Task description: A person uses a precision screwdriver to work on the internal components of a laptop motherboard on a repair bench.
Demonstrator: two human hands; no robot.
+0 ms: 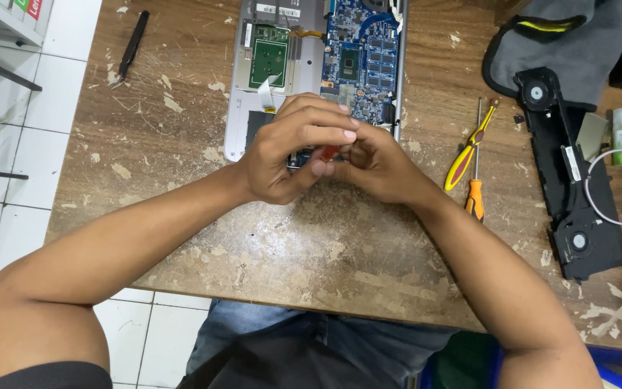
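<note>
Surface: worn brown wooden table (pixel 289 245), scratched and flaked with pale patches, standing on a white tiled floor (pixel 8 216).
Left hand (pixel 293 148): curled over the near edge of the opened laptop, fingers bent and closed round a small red-handled tool (pixel 330 152); thumb under, fingertips on top.
Right hand (pixel 379 162): pressed up against the left hand, fingers folded in on the same tool; only a bit of red shows between the two hands.
Opened laptop (pixel 311 65): silver shell with its cover off, lying at the far middle of the table; blue circuit board on the right, green board on the left.
Screwdrivers: a yellow-and-red one (pixel 469 148) and an orange one (pixel 475 194) lie side by side just right of the right hand.
Black tweezers (pixel 131 47): far left of the table, well apart from the hands.
Black fan part (pixel 566 180): along the right side, with a white cable (pixel 599 194) looped over it.
Grey bag (pixel 570 43): far right corner.
</note>
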